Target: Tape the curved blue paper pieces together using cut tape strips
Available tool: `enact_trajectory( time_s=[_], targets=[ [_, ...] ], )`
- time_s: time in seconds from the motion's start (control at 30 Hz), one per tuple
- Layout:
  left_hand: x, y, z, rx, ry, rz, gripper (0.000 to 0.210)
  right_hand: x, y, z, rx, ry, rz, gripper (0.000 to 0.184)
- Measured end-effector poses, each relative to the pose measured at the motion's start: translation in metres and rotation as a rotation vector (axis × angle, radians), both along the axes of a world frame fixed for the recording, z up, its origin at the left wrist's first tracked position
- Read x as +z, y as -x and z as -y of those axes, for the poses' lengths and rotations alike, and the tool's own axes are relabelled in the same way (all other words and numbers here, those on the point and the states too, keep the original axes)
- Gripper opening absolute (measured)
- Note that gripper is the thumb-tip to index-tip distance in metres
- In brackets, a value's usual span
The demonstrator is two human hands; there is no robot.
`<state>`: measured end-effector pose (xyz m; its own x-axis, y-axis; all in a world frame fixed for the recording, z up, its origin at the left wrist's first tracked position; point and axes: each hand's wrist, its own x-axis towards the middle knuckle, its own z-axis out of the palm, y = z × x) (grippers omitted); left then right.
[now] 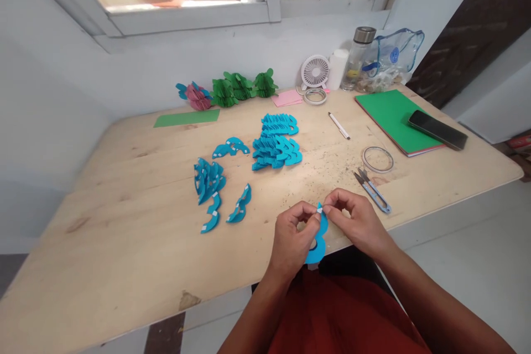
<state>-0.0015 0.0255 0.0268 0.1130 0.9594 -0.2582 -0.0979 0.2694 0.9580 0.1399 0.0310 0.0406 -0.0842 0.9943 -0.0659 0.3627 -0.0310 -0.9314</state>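
Observation:
Between my hands, at the table's front edge, is a blue scalloped paper cutout (319, 250) with a small white tab near its upper tip. My left hand (293, 237) pinches it along its left side. The thumb and fingertips of my right hand (355, 220) are closed at that upper tip, by the white tab; whether they grip the paper or a tiny piece is hidden. To the left lie loose blue cutouts (239, 206) and a heap of blue cutouts (209, 180) with white tabs. Further back sit two stacked rows of blue cutouts (277, 150).
Thread snips (375, 192) and a tape roll (378, 159) lie right of my hands. Behind them are a pen (339, 125), a green sheet stack (400, 121) and a phone (437, 129). Paper figures (224, 92), a small fan (315, 72) and a glass bottle (357, 58) stand along the wall.

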Motion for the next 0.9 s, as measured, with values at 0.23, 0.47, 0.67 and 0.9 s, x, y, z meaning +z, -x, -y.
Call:
enact_trajectory(
  time_s=[0.23,0.47,0.67,0.9],
  targets=[
    [0.0003,0.0035,0.002,-0.026,-0.019,0.009,0.014,0.0059,0.0011,0.0024,0.045,0.02,-0.014,0.007],
    [-0.0017,0.0062,0.0031,-0.043,-0.102,-0.035,0.014,0.007,0.0041,0.0036,0.026,0.032,-0.029,0.006],
    [-0.0029,0.0071,0.0042,-0.061,-0.124,-0.061,0.014,0.0066,0.0045,0.0059,0.032,0.041,-0.023,0.01],
    [-0.003,0.0078,0.0045,-0.072,-0.142,-0.082,0.014,0.0078,0.0021,0.0076,0.047,0.005,-0.071,0.008]
  ],
)
